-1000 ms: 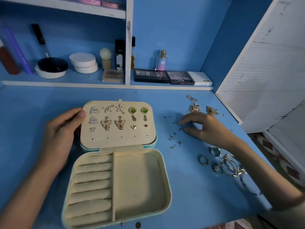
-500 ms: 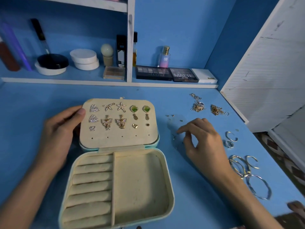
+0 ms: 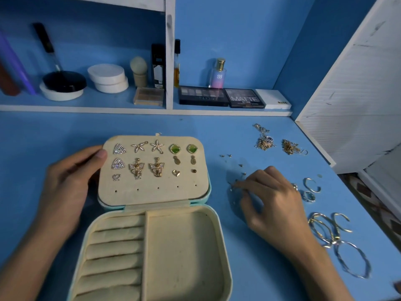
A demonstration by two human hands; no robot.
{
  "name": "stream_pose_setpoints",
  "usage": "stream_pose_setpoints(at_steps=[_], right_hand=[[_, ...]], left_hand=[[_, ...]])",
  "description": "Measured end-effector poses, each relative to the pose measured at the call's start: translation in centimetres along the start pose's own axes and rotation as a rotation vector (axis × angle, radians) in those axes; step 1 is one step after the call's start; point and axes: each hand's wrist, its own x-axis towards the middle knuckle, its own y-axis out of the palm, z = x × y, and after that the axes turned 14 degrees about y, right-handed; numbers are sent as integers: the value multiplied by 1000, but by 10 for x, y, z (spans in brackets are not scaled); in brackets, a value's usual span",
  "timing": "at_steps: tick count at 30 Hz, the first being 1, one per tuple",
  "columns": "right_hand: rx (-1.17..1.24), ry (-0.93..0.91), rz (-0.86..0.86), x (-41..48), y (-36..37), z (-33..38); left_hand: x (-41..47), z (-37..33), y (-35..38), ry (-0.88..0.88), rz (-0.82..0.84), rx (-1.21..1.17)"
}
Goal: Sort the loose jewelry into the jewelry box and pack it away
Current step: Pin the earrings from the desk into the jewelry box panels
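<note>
Steadying the open box (image 3: 225, 257) on the surface (image 3: 249, 268), the left hand (image 3: 71, 183) is clamped on the left edge of the lid (image 3: 152, 192), thumb pressed on the panel where earrings (image 3: 156, 168) are pinned, likely so that it is braced for another. The right hand (image 3: 273, 205) is held low over the studs (image 3: 240, 165) just right of the box, its grip drawn to a thumb-and-forefinger pinch on what looks like one stud (image 3: 234, 185). Rings (image 3: 309, 195), bangles (image 3: 325, 229) and chains (image 3: 264, 142) are seen further right, unsorted.
</note>
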Motion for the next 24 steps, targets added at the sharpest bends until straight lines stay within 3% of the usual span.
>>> stream_pose_setpoints(at_steps=[24], right_hand=[[-49,68,44,5,10,0]], left_hand=[[2,5,-1,45,-17,44]])
